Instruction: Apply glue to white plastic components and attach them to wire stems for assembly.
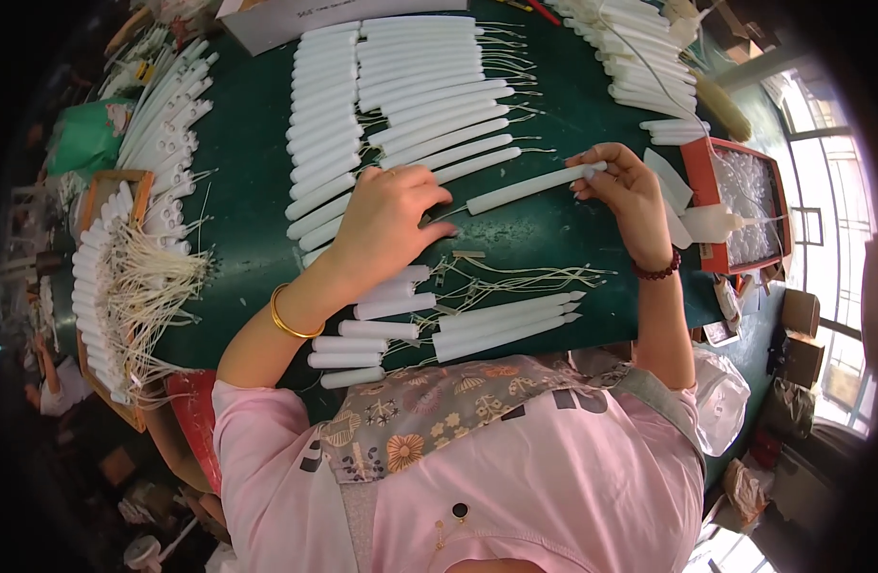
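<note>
A slim white electric taper candle (525, 188) is held at its right end, by the tip, between the thumb and fingers of my right hand (618, 181). It lies slightly tilted above the green table. From its left end a thin wire runs toward my left hand (401, 205), whose thumb and forefinger are apart around that wire; its other fingers are partly hidden. Beyond my left hand lie rows of white candles (420, 91) with thin wires at their right ends. Nearer me are two candles with pointed tips (506, 328) and several short white tubes (396, 306) with wires.
The green table (253, 124) carries more white sticks (171, 124) and a wooden tray (133, 181) of wired tubes at left. At right are a stack of white tubes (649, 72), a squeeze bottle (711, 223) and a red box (701, 162) with clear contents. A white carton (267, 24) stands behind.
</note>
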A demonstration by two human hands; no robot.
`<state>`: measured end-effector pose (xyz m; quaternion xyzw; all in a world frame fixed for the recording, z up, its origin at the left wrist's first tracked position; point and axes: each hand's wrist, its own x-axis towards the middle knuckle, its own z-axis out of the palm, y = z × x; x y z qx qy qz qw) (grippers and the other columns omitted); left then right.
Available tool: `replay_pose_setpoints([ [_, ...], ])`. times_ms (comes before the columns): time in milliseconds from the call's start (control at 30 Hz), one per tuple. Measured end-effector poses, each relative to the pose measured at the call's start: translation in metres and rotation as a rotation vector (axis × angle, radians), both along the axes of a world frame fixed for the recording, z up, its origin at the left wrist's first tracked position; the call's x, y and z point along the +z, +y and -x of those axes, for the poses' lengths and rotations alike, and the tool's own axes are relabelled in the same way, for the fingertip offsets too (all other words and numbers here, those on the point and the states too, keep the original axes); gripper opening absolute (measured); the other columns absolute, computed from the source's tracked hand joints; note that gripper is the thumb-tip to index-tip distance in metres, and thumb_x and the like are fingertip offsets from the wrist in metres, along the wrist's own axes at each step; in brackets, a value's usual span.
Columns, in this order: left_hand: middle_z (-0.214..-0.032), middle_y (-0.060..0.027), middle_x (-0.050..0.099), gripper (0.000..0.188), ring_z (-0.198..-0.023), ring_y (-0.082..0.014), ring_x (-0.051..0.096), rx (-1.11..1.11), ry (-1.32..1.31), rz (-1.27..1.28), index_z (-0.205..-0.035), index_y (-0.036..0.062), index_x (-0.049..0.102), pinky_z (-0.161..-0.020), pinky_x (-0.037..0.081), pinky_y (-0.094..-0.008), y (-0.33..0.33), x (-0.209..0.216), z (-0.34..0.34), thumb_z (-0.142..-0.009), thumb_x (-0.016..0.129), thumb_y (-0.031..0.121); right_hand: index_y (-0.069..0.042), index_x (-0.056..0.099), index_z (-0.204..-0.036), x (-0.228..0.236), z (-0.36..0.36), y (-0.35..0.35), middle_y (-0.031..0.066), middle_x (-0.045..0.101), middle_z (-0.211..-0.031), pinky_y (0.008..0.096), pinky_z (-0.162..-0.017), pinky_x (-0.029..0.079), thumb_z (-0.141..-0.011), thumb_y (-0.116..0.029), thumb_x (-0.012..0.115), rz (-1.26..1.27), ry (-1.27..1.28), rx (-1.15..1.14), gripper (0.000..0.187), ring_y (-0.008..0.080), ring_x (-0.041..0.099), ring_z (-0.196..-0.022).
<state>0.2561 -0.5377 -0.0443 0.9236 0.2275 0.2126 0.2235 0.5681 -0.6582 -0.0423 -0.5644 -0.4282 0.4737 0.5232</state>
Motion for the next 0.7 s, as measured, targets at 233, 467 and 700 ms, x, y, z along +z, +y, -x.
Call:
replay_pose_setpoints([
  [233,-0.088,0.0004,0.064,0.018,-0.096,-0.0204,0.059,0.138,0.188,-0.104,-0.086,0.0110,0.079,-0.088,0.037,-0.0404,-0.008,0.007,0.041,-0.078,0.086,0.025,0.005,0.065,-0.118,-0.004,-0.003,0.034,0.0110,0.072,-0.117,0.0245,-0.092,0.057,-0.088,0.016,0.070,0.119,-0.119,0.270,0.033,0.0124,0.069,-0.103],
  [467,-0.080,-0.0002,0.064,0.008,-0.086,-0.0226,0.060,0.100,0.134,-0.017,-0.075,0.0107,0.074,-0.085,0.038,-0.0405,-0.006,-0.012,0.042,-0.082,0.078,0.011,0.001,0.069,-0.121,-0.022,-0.002,0.025,0.0049,0.072,-0.103,0.0195,-0.065,0.052,-0.090,0.008,0.072,0.309,-0.242,0.304,0.032,0.0050,0.063,-0.074],
  [700,-0.078,-0.0011,0.063,0.007,-0.083,-0.0225,0.060,0.142,0.102,0.057,-0.074,0.0095,0.073,-0.082,0.037,-0.0389,-0.005,-0.011,0.037,-0.081,0.076,0.008,-0.002,0.068,-0.128,-0.020,0.005,0.032,-0.0028,0.064,-0.091,0.0172,-0.057,0.041,-0.094,0.002,0.072,0.201,-0.314,0.232,0.035,0.0015,0.052,-0.066],
])
